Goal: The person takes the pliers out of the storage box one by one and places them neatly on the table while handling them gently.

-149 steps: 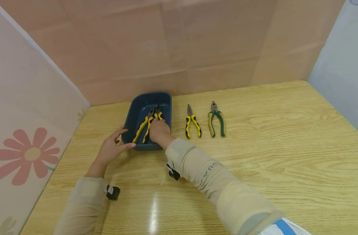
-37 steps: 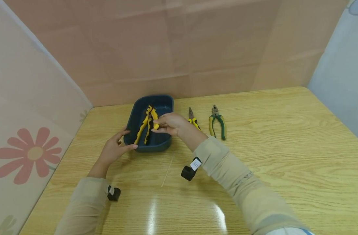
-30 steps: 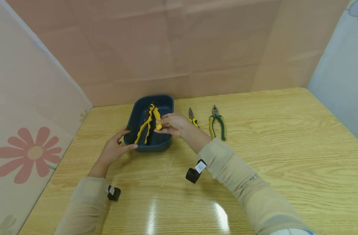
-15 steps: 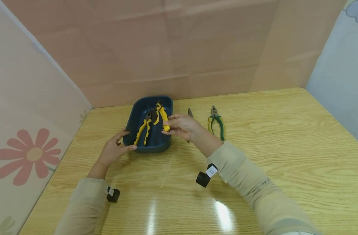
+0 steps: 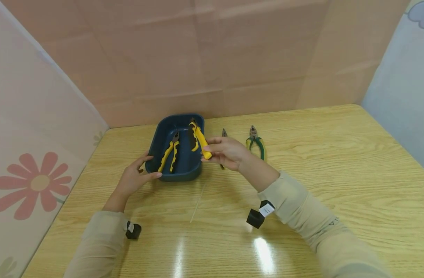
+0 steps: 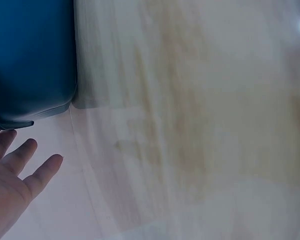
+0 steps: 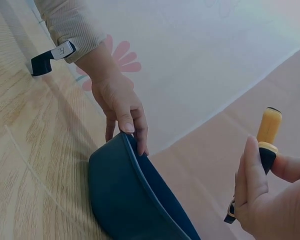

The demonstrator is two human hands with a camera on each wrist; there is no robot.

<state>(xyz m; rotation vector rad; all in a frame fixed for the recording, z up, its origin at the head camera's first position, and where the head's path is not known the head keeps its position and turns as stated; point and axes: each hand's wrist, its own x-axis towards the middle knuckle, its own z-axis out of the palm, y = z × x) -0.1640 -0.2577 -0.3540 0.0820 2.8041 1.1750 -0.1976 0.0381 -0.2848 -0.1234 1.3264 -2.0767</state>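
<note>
My left hand [image 5: 133, 176] grips the near left corner of a blue tray [image 5: 177, 177], thumb on the rim; the left wrist view shows the hand [image 6: 15, 185] with fingers spread by the tray [image 6: 35, 55]. My right hand [image 5: 230, 153] pinches one handle of yellow-and-black pliers [image 5: 200, 138] at the tray's right side, their head pointing to the back. In the right wrist view these pliers [image 7: 270, 125] are partly hidden by the right hand [image 7: 277, 207]. A second yellow-and-black pair [image 5: 176, 137] lies inside the tray.
Right of the tray, long-nosed pliers [image 5: 224, 133] lie mostly behind my right hand. Green-and-yellow pliers [image 5: 253, 133] lie further right. A thin pale strip [image 5: 197, 204] is on the wooden table [image 5: 337, 173], and a fabric backdrop [image 5: 212, 58] stands behind the tray.
From down in the tray, my right hand has come up and rightward with the pliers, away from the pair lying there. It now covers most of the long-nosed pliers. The left hand stays put.
</note>
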